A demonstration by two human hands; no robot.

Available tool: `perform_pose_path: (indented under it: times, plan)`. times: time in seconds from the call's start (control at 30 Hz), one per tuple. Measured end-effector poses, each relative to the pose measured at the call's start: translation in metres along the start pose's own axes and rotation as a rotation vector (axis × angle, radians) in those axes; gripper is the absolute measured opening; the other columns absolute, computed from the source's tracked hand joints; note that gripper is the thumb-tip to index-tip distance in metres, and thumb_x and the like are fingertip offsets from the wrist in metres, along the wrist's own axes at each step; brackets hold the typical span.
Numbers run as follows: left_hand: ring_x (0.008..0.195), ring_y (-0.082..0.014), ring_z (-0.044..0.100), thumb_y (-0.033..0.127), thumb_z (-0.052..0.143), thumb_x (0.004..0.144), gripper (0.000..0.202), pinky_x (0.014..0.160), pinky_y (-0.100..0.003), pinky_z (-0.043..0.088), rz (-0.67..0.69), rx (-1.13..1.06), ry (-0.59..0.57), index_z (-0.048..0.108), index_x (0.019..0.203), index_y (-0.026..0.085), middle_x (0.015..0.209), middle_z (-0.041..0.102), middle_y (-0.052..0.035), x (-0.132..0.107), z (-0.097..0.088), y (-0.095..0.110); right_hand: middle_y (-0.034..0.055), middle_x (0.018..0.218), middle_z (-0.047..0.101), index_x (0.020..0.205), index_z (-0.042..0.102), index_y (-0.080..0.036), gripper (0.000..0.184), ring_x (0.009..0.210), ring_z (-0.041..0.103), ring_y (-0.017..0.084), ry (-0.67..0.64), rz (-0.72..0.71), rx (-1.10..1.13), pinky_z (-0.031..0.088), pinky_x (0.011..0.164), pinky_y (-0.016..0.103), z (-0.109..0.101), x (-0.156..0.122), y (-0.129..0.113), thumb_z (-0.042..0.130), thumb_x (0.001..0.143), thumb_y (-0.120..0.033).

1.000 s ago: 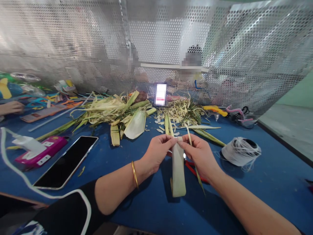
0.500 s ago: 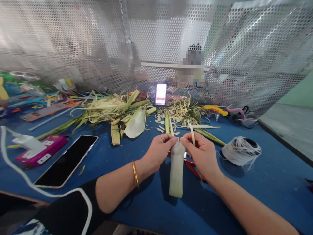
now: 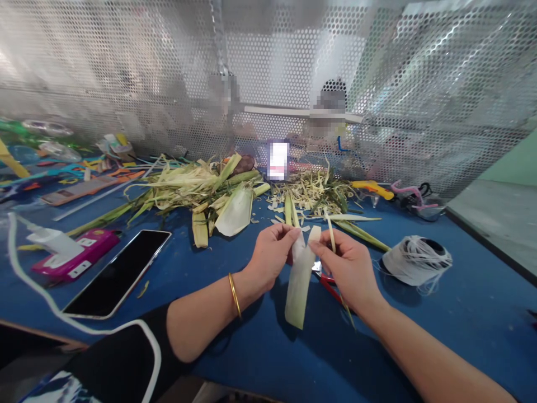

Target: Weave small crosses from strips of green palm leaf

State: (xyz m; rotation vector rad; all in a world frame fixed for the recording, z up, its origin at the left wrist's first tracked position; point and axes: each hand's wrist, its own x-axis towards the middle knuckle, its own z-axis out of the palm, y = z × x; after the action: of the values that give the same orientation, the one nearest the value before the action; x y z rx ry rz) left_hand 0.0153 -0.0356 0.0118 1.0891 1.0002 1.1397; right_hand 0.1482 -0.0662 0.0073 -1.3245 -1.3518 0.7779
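Note:
My left hand (image 3: 268, 254), a gold bangle at its wrist, pinches the top left of a pale green husk strip (image 3: 299, 291). My right hand (image 3: 352, 266) pinches the top right of the same strip. Between the hands the upper end is parted in a V, and the lower part hangs in one piece above the table. A thin pale strand (image 3: 330, 230) sticks up between my right fingers. Under that hand lies a red-handled tool (image 3: 329, 286), partly hidden, so its kind is unclear.
Behind my hands lie a pile of husks (image 3: 184, 184) and a heap of shreds (image 3: 312, 193). A spool of white thread (image 3: 415, 260) stands right. On the left are a phone (image 3: 119, 274), a purple power strip (image 3: 79, 254) and a white cable (image 3: 37, 296). A perforated metal screen (image 3: 277, 61) closes the back.
The husk strip's top was together between my fingertips; now it is parted in a V. My hands have moved slightly apart, and the strip's lower end has swung left and up.

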Motion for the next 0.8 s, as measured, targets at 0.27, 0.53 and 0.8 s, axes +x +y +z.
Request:
perform_pose_path:
  times: [0.27, 0.53, 0.8]
  plan:
    - [0.045, -0.0058, 0.041, 0.029, 0.06, 0.076, 0.017, 0.044, -0.019, 0.032, 0.002, -0.027, 0.03, 0.054, 0.067, 0.016, 0.054, 0.048, 0.0057, 0.001, -0.001, 0.001, -0.0078, 0.042, 0.041, 0.067, 0.055, -0.019, 0.025, 0.039, 0.035, 0.009, -0.175, 0.078, -0.028, 0.027, 0.041, 0.022, 0.004, -0.001, -0.001, 0.063, 0.074, -0.041]
    - [0.051, -0.0071, 0.043, 0.043, 0.068, 0.069, 0.03, 0.05, -0.02, 0.032, -0.101, -0.007, -0.106, 0.057, 0.068, 0.015, 0.058, 0.052, 0.0038, -0.007, 0.001, 0.001, -0.0072, 0.043, 0.041, 0.07, 0.058, -0.018, 0.028, 0.04, 0.034, 0.009, -0.034, 0.114, -0.006, 0.027, 0.039, 0.023, 0.0, 0.003, -0.001, 0.063, 0.07, -0.045]
    - [0.05, -0.0067, 0.035, 0.039, 0.061, 0.075, 0.027, 0.048, -0.021, 0.028, -0.016, 0.044, -0.021, 0.052, 0.065, 0.016, 0.055, 0.045, 0.0059, -0.005, 0.003, -0.007, -0.0069, 0.047, 0.037, 0.061, 0.05, -0.019, 0.029, 0.047, 0.032, 0.009, 0.059, -0.066, -0.238, 0.026, 0.045, 0.023, 0.001, 0.0, 0.001, 0.057, 0.079, -0.041]
